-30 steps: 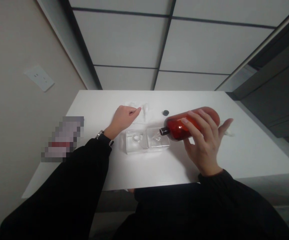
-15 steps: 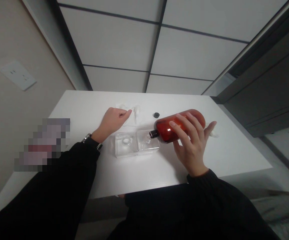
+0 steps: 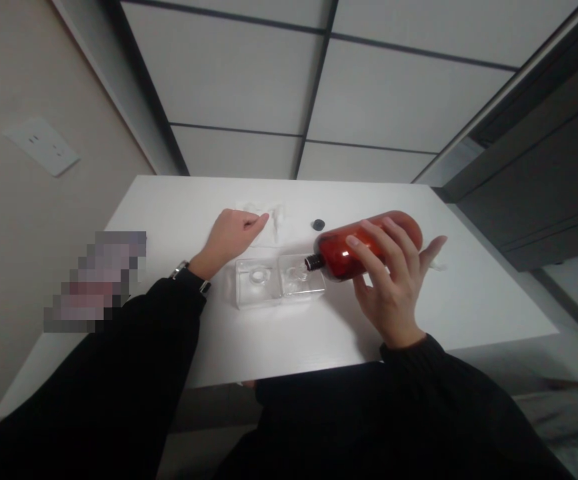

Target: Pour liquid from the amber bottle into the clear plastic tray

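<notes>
My right hand [image 3: 389, 283] grips an amber bottle [image 3: 341, 257] with a black threaded neck. The bottle is tipped to the left, its uncapped mouth over the right compartment of a clear two-part box [image 3: 259, 301]. Liquid shows rippling in that right compartment. A clear ring-shaped piece [image 3: 259, 275] is in the left compartment. Above and left of the box, my left hand [image 3: 231, 235] is closed in a loose fist, thumb pointing right; whether anything is inside it is hidden.
A black cap [image 3: 319, 225] lies behind the box. Thin whitish material [image 3: 279, 220], too faint to name, is on the white table [image 3: 289, 353] beyond my left hand. A blurred-out pinkish item [image 3: 96, 283] sits at the left edge. A wall socket [image 3: 43, 145] is at the left.
The whole view has shifted slightly. The bottle stays tipped over the right compartment, where the liquid surface now looks more disturbed. My left hand keeps its pose.
</notes>
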### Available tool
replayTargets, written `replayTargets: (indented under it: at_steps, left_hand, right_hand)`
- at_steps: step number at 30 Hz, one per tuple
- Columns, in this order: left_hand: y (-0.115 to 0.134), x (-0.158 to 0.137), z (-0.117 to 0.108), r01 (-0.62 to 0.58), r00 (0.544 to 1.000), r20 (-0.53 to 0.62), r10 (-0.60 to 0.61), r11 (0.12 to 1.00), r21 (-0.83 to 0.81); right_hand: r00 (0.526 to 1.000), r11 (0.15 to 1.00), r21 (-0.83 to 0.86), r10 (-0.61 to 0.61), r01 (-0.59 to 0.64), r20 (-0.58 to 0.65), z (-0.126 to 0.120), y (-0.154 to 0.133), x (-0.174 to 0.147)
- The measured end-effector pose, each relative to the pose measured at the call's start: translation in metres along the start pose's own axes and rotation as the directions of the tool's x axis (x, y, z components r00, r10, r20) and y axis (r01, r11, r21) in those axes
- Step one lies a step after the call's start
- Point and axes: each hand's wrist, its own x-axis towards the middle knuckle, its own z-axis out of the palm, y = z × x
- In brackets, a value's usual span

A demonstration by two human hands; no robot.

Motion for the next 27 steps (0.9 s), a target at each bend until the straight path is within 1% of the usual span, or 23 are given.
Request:
replayTargets:
  at_steps: [11,16,21,27]
  left_hand:
    - [-0.0012,0.0003,0.0015,0.005,1.0,0.002,-0.005,1.0,-0.006]
    - [-0.0007,0.0004,0.0009,0.013,1.0,0.009,-0.013,1.0,-0.008]
    - [0.0003,0.0001,0.0004,0.009,1.0,0.012,-0.009,1.0,-0.016]
    - [-0.0002,0.0006,0.001,0.01,1.0,0.01,-0.01,1.0,-0.004]
  right_hand:
    - [1.0,1.0,-0.004,0.016,-0.016,0.002,0.0013,0.0016,-0.0018]
    - [1.0,1.0,0.011,-0.002,0.003,-0.026,0.001,0.0014,-0.0007]
    - [1.0,0.999,-0.049,-0.005,0.006,0.009,0.0006,0.0024,-0.001]
    - [1.0,0.999,-0.051,-0.008,0.009,0.005,0.0001,0.0027,-0.0007]
